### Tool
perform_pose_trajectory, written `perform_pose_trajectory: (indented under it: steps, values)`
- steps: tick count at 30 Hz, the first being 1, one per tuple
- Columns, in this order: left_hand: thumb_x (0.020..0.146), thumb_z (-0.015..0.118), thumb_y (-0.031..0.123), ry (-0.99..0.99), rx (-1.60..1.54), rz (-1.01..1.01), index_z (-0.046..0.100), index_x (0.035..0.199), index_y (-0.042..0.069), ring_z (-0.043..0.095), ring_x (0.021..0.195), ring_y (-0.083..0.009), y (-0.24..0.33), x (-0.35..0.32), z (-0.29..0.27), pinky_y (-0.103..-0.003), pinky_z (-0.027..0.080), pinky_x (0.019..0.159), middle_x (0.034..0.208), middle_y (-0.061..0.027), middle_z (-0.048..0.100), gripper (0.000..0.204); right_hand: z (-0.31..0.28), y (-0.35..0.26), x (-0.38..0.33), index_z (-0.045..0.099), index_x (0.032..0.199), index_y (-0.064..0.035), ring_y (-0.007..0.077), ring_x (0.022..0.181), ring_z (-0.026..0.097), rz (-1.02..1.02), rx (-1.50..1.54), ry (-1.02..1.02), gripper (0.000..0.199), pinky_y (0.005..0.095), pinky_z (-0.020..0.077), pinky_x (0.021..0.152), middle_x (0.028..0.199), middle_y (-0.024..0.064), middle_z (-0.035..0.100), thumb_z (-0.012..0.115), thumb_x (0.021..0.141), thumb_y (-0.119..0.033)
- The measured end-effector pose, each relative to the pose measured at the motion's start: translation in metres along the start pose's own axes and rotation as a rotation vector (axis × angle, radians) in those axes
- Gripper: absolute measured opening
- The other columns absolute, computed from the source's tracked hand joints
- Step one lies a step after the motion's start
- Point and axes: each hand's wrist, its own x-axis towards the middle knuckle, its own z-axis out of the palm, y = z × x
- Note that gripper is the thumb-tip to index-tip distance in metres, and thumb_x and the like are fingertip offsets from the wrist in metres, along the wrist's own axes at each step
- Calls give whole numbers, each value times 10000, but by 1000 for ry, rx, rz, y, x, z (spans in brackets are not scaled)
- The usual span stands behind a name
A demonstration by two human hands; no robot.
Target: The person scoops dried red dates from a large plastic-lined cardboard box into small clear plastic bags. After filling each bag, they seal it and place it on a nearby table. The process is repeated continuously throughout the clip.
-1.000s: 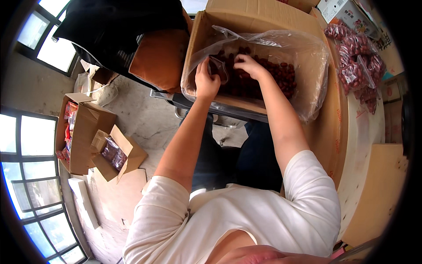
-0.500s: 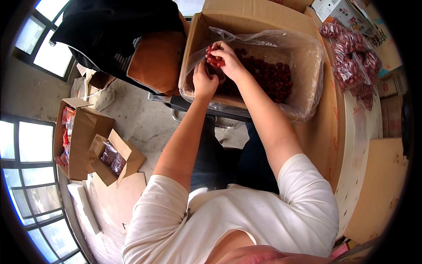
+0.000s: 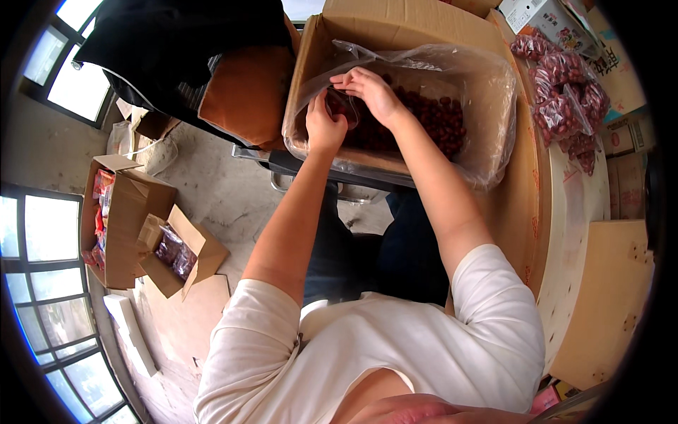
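Observation:
A large cardboard box (image 3: 392, 25) lined with clear plastic (image 3: 489, 81) stands in front of me, with loose dark red dates (image 3: 439, 119) heaped in it. Inside the box, at its left end, my left hand (image 3: 326, 129) is closed around a small clear plastic bag (image 3: 346, 106). Red dates show through the bag's side. Just above the bag's mouth is my right hand (image 3: 374, 97), its fingers stretched out and nothing visible in them. The fingertips reach toward the bag's upper edge; whether they touch it I cannot tell.
On the right lie several filled bags of dates (image 3: 565, 99) beside a white carton (image 3: 547, 21). A brown cushion (image 3: 244, 99) and black cloth (image 3: 176, 42) are left of the box. Open cartons (image 3: 145, 219) sit on the floor at left.
My right hand held a cluster of dates above the small bag; now it is open and the dates have left it. My left hand keeps its hold on the bag.

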Motion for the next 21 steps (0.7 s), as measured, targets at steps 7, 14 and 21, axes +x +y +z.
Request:
perform_pose_trajectory:
  steps: [7,14,21]
  values:
    - [668,518,-7,-20,88,44,523,1241,-46,580,911,-372,2,-3,4,-410,491,799,1056,-221,575,574,-113,83,14,644,962,-88,192,958,618,313,-758,85,263,344,467,810,1036,92,678,695,845,-318]
    - [668,522,-11,70,163,156,523,1251,-35,589,847,-358,-10,-8,4,-411,493,751,1071,-225,581,583,-83,134,-15,459,1339,-137,360,1249,474,551,-1133,-96,747,453,395,1033,1346,210,482,726,738,-491]
    - [684,490,-20,-42,120,46,501,1254,-46,544,1111,-426,10,-14,-2,-442,476,933,1247,-253,535,570,-85,126,-26,322,1451,-246,423,1319,381,654,-1218,-130,999,468,373,1069,1475,200,324,716,622,-639]
